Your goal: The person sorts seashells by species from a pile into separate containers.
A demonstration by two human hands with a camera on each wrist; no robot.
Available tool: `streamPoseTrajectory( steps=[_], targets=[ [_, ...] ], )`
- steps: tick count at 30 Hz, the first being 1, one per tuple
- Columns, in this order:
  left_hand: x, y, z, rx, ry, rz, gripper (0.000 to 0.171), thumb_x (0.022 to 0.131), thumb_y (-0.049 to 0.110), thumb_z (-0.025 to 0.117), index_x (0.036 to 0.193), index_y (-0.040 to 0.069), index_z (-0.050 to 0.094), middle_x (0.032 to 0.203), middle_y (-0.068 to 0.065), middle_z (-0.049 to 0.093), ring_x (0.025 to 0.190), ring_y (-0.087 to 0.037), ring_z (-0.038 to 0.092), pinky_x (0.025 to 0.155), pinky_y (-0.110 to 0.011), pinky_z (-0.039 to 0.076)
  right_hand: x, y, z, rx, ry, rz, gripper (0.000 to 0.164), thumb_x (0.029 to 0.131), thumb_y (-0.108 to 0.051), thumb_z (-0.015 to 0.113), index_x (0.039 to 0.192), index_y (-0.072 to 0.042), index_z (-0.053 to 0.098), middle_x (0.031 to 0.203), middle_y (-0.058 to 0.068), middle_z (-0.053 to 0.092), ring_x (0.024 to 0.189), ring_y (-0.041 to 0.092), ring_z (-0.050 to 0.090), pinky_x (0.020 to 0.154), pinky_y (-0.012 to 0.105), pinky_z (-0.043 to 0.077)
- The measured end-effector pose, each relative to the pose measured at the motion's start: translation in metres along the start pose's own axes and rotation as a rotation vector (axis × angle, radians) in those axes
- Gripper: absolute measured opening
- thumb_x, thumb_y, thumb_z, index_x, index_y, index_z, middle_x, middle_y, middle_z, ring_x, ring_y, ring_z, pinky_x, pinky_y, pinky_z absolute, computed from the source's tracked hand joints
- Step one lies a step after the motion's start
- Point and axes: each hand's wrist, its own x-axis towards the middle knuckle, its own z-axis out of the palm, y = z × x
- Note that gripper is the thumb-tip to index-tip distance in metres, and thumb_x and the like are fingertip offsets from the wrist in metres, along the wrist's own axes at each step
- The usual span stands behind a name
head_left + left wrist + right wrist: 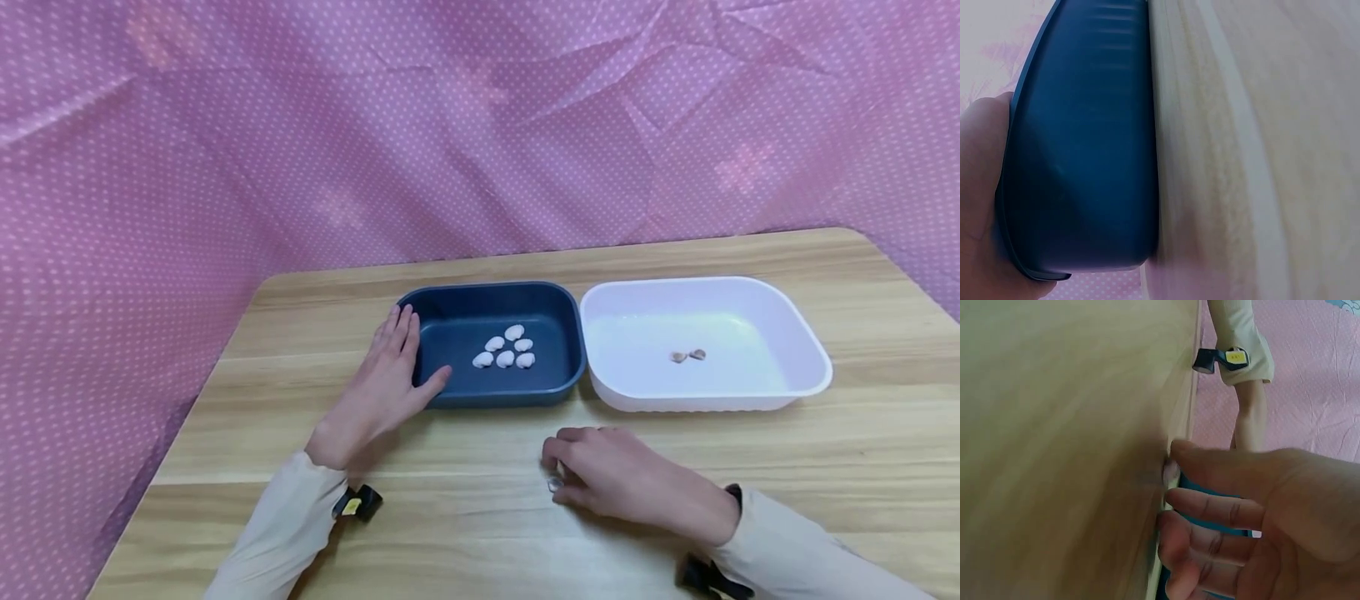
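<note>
My left hand [386,375] rests on the left end of a dark blue tray [495,400], fingers straight along the rim and thumb spread over the front edge. In the left wrist view that hand shows beside the tray's outer wall [1085,144]. Several white shells [505,359] lie on the tray's floor. In front of the trays, low over the table, my right hand [618,479] pinches a small, shiny, pale shell [555,483] between thumb and fingertips. The right wrist view shows this shell [1170,472] mostly hidden and blurred.
A white tray [708,402] stands against the blue tray's right side, with two small brownish shells [687,356] inside. Both stand on a wooden table [465,533]. A pink dotted cloth [450,142] hangs behind and to the left.
</note>
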Motion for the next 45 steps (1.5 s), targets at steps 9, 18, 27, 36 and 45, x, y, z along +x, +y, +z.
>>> streamPoseTrajectory(
  steps=[9, 18, 27, 36, 45],
  targets=[
    [0.000, 0.001, 0.000, -0.003, 0.005, -0.001, 0.093, 0.094, 0.064, 0.036, 0.153, -0.001, 0.004, 0.161, -0.015, -0.003, 0.147, -0.027, -0.011, 0.119, -0.045, 0.005, -0.005, 0.007, 0.001, 0.036, 0.040, -0.117, 0.025, 0.086, -0.003, 0.068, 0.093, -0.027, 0.070, 0.089, -0.012, 0.055, 0.076, 0.004, 0.052, 0.066, 0.024, 0.049],
    [-0.001, -0.001, 0.000, -0.007, 0.009, 0.004, 0.094, 0.094, 0.065, 0.035, 0.153, -0.001, 0.005, 0.161, -0.015, -0.002, 0.147, -0.027, -0.011, 0.119, -0.045, 0.004, -0.012, 0.016, 0.001, 0.103, 0.086, -0.005, 0.022, 0.079, -0.016, 0.079, 0.097, -0.020, 0.067, 0.086, -0.012, 0.051, 0.069, 0.003, 0.046, 0.059, 0.020, 0.043],
    [0.000, -0.001, 0.000, -0.002, -0.006, -0.005, 0.094, 0.094, 0.066, 0.034, 0.153, 0.000, 0.004, 0.161, -0.014, -0.003, 0.147, -0.027, -0.011, 0.119, -0.046, 0.004, -0.008, 0.012, 0.004, 0.068, 0.092, 0.081, 0.017, 0.080, -0.019, 0.078, 0.092, -0.019, 0.066, 0.084, -0.011, 0.052, 0.068, 0.004, 0.046, 0.057, 0.022, 0.041],
    [0.001, 0.001, 0.000, 0.009, 0.002, 0.001, 0.093, 0.094, 0.066, 0.034, 0.153, 0.000, 0.006, 0.161, -0.014, -0.002, 0.147, -0.027, -0.010, 0.119, -0.045, 0.005, -0.010, 0.015, 0.004, 0.076, 0.123, 0.035, 0.015, 0.082, -0.014, 0.076, 0.091, -0.020, 0.066, 0.089, -0.011, 0.058, 0.070, 0.001, 0.049, 0.059, 0.022, 0.044],
    [0.001, 0.000, 0.000, 0.009, -0.011, -0.004, 0.093, 0.094, 0.066, 0.033, 0.153, -0.001, 0.006, 0.161, -0.015, -0.003, 0.147, -0.027, -0.011, 0.119, -0.045, 0.004, -0.012, 0.014, 0.002, 0.077, 0.171, 0.025, 0.011, 0.083, -0.016, 0.075, 0.090, -0.020, 0.067, 0.088, -0.012, 0.058, 0.074, 0.000, 0.052, 0.063, 0.023, 0.049]
  ],
)
